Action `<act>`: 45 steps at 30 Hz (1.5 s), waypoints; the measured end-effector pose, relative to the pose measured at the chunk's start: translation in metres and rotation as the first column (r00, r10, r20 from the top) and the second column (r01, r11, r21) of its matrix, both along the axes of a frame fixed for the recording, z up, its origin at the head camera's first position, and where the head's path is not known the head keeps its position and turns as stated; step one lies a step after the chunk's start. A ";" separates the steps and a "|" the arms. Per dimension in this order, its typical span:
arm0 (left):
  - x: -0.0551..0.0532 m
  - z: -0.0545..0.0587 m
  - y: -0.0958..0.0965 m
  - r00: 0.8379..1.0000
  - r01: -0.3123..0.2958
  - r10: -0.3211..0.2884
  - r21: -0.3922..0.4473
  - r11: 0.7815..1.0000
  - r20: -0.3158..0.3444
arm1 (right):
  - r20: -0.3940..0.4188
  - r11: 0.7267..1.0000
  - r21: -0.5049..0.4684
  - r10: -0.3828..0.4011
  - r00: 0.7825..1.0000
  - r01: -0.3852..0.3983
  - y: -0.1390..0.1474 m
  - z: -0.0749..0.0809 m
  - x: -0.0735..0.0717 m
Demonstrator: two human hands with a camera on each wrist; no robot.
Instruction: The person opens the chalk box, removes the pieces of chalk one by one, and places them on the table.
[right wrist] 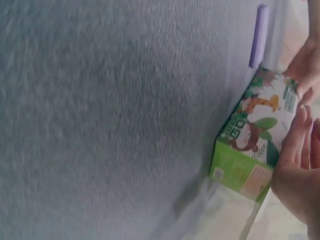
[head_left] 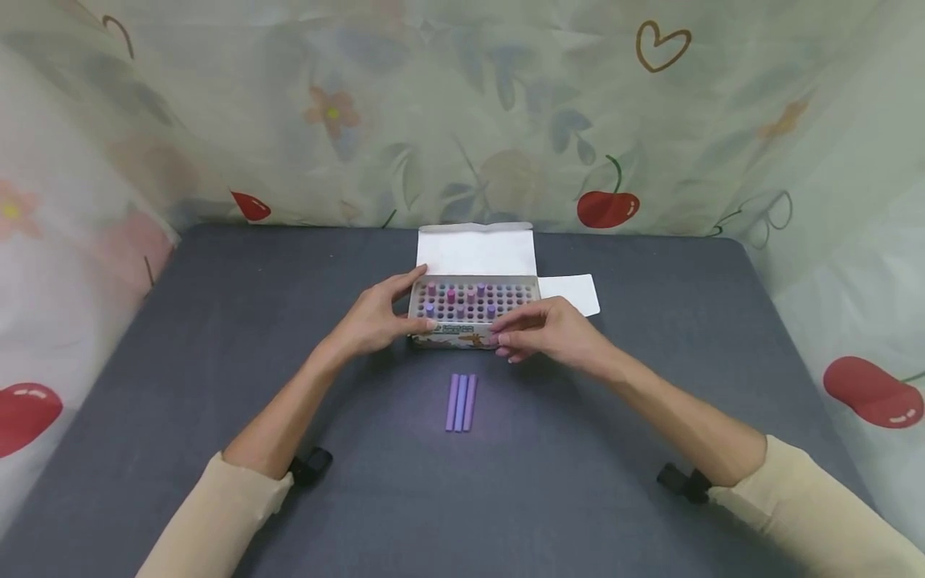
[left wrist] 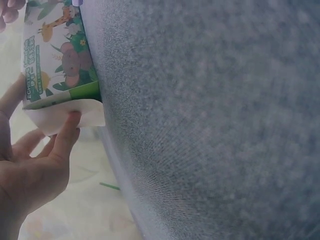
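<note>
A chalk box (head_left: 451, 335) with a printed animal front stands with its lid (head_left: 477, 249) folded back. Its holed tray (head_left: 511, 303) holds several pink and purple chalk sticks (head_left: 451, 295). My left hand (head_left: 372, 317) grips the box's left end, thumb at the front corner and index finger at the back. A finger lies against the white end flap (left wrist: 90, 114) in the left wrist view. My right hand (head_left: 552, 331) is at the front right edge, fingers extended along the box in the right wrist view (right wrist: 295, 165); no chalk shows in its fingers.
Three purple chalk sticks (head_left: 461, 403) lie side by side on the dark grey table (head_left: 578, 498) in front of the box. A white side flap (head_left: 571, 294) sticks out to the right. Behind the table hangs a patterned curtain (head_left: 448, 120).
</note>
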State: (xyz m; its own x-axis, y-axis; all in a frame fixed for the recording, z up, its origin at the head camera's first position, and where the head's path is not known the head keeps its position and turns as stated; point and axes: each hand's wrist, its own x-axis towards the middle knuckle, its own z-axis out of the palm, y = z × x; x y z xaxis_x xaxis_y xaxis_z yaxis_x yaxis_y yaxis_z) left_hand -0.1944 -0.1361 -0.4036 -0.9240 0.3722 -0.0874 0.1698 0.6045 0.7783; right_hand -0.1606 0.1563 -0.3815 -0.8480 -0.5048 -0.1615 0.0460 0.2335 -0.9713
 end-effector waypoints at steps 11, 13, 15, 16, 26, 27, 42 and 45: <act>0.000 0.000 0.000 1.000 -0.008 0.008 0.029 1.000 0.020 | -0.091 0.999 0.026 -0.017 0.996 0.020 0.008 0.008 -0.020; 0.000 0.000 0.000 1.000 -0.008 0.008 0.032 0.999 0.023 | -0.097 0.999 0.031 -0.027 0.995 0.030 0.009 0.008 -0.024; -0.001 0.000 0.000 1.000 -0.008 0.007 0.034 0.999 0.025 | -0.096 0.998 0.035 -0.039 0.995 0.043 0.011 0.008 -0.026; -0.001 0.000 0.000 1.000 -0.006 0.005 0.034 0.999 0.025 | -0.092 0.998 0.032 -0.045 0.995 0.048 0.011 0.008 -0.027; 0.000 0.000 0.001 1.000 -0.006 0.006 0.017 1.000 0.023 | -0.115 0.995 0.062 -0.070 0.991 0.078 0.008 0.006 -0.035; 0.000 0.000 0.001 1.000 -0.006 0.006 0.017 1.000 0.023 | -0.121 0.994 0.071 -0.069 0.990 0.078 0.007 0.006 -0.035; 0.001 0.003 0.002 1.000 0.003 -0.003 0.012 1.000 0.028 | -0.226 0.959 0.279 0.026 0.974 0.040 0.003 0.006 -0.043; 0.001 0.005 0.002 1.000 0.006 -0.006 0.001 1.000 0.026 | -0.242 0.938 0.346 0.065 0.968 0.023 0.001 0.010 -0.044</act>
State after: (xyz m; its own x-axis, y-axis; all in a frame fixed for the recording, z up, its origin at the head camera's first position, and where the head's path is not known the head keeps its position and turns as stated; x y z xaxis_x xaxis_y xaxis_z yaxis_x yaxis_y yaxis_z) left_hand -0.1930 -0.1339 -0.3991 -0.9191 0.3780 -0.1108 0.1534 0.6026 0.7832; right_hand -0.2046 0.1572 -0.3719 -0.8729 -0.4738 -0.1163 -0.1922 0.5531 -0.8106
